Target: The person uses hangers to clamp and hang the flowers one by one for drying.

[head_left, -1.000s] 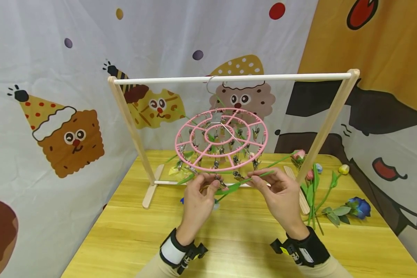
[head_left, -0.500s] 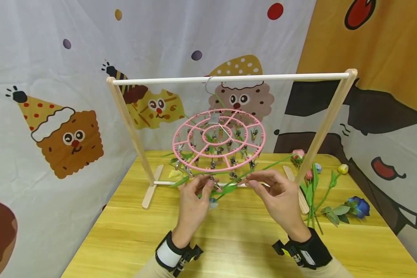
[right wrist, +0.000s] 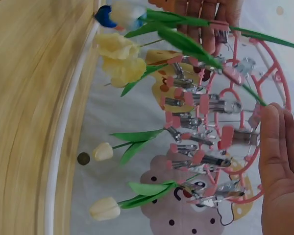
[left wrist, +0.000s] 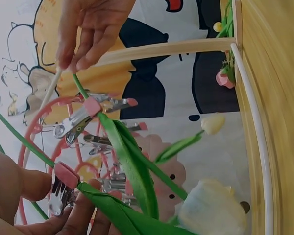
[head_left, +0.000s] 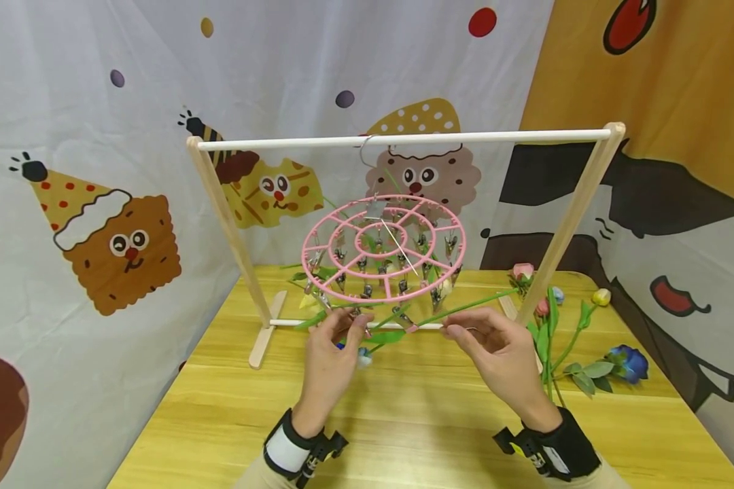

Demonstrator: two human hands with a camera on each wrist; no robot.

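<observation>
A pink round clip hanger hangs from the white rail. My left hand pinches a metal clip whose pink pads grip a green tulip stem. Beside it, a second clip grips another tulip stem, and the fingertips of my right hand pinch that stem's end. Long green leaves and a pale blue-white tulip hang below the clips. In the right wrist view, several clips dangle, some holding cream tulips and a yellow flower.
A wooden stand frames the hanger on both sides. On the table to the right lie a blue rose, a yellow tulip, a pink rose and other stems. A printed cloth hangs behind.
My left hand has moved a little left with its clip, and the hanger has turned slightly. My right hand has slid rightward, away from the second clip along the stem.
</observation>
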